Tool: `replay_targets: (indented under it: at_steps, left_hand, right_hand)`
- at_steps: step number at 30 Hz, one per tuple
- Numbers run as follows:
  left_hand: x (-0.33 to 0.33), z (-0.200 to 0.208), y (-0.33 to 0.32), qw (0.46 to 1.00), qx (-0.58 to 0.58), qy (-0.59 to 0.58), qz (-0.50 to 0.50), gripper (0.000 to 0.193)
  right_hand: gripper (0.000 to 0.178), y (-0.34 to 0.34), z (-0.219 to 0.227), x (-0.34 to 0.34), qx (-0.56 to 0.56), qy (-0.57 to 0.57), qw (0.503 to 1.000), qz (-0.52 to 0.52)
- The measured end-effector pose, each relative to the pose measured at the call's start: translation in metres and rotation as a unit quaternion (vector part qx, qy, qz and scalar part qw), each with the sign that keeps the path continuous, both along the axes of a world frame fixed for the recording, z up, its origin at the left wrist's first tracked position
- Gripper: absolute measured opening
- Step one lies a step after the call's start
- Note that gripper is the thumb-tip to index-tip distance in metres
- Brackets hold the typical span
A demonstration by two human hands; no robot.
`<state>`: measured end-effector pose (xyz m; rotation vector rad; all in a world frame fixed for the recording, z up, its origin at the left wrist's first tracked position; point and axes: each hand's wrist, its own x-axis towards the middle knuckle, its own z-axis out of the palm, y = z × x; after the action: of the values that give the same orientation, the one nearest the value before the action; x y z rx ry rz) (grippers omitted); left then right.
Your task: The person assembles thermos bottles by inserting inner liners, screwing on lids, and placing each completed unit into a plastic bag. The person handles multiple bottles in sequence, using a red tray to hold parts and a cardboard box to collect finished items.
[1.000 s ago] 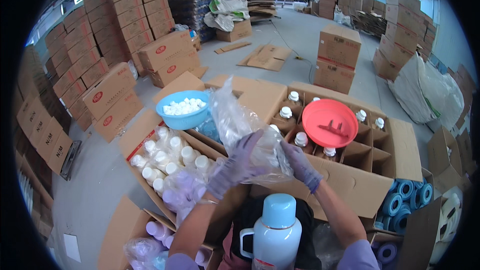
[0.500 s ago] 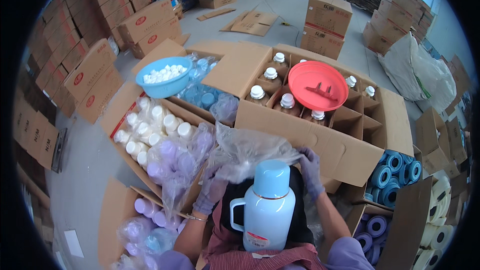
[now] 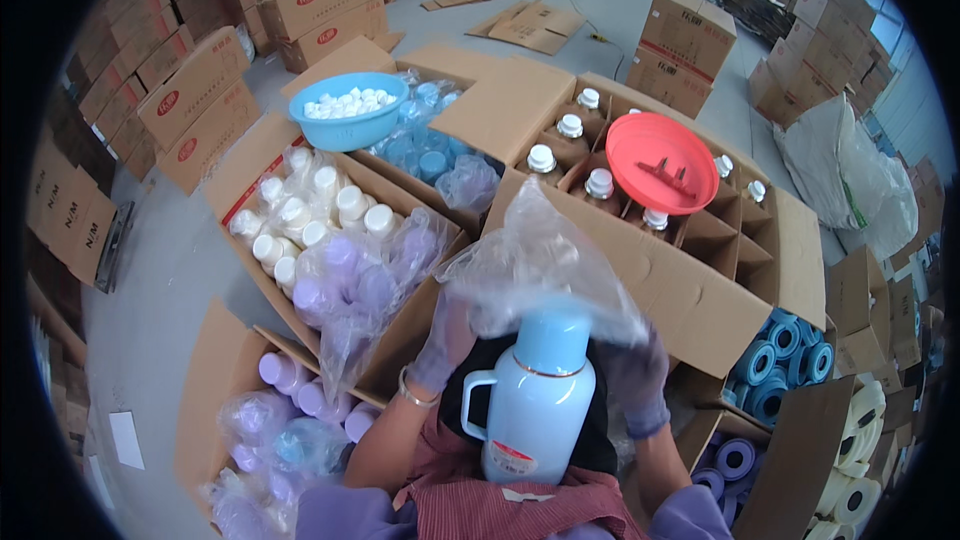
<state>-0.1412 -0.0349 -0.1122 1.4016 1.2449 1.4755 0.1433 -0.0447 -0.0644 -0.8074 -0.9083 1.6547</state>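
Together, left hand (image 3: 452, 332), right hand (image 3: 637, 372) touch bag (image 3: 548, 245) over flask (image 3: 540, 415); finger closure unclear.

Printed brown cartons (image 3: 195, 105) stand stacked on the grey floor (image 3: 165, 330) at left, with more cartons (image 3: 72, 205) on a dark pallet (image 3: 115, 248) at the left edge. Nearer, a white sheet (image 3: 127, 440) lies flat. Flattened cardboard (image 3: 530, 26) lies far off, left of a two-carton stack (image 3: 682, 45). A pale sack (image 3: 845, 165) slumps at far right.

at lower centre, a vacuum flask (image 3: 540, 420) is overhung by a plastic bag (image 3: 550, 240); upper right, a dish (image 3: 652, 148) is set over a carton (image 3: 690, 290).
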Motion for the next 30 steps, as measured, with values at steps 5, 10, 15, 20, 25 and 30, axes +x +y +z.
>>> replay_targets:
  at_steps: [5, 10, 15, 20, 25, 30]
  left_hand:
    - [-0.028, -0.004, -0.095, 0.99, -0.013, 0.005, -0.139, 0.023]
    - [-0.053, -0.066, -0.197, 0.941, -0.08, 0.117, -0.306, 0.029]
    - [-0.036, 0.048, -0.109, 0.971, -0.161, -0.095, -0.149, 0.048]
    - [-0.072, 0.013, -0.174, 0.99, -0.109, 0.086, -0.031, 0.042]
    - [-0.111, 0.027, -0.322, 0.86, -0.372, -0.309, 0.163, 0.041]
    - [-0.17, 0.001, -0.447, 0.888, -0.337, 0.147, 0.277, 0.025]
  right_hand:
    - [0.024, -0.073, -0.029, 0.035, 0.431, -0.453, 0.775, 0.091]
    - [0.027, -0.149, -0.05, 0.049, 0.417, -0.563, 0.673, 0.239]
    - [0.019, -0.155, -0.09, 0.057, 0.494, -0.653, 0.547, 0.176]
    - [0.024, -0.145, -0.113, 0.068, 0.499, -0.605, 0.589, 0.191]
    - [0.023, -0.098, 0.017, -0.123, 0.488, -0.34, 0.75, 0.288]
    - [0.029, -0.125, -0.072, -0.257, 0.584, -0.287, 0.637, 0.412]
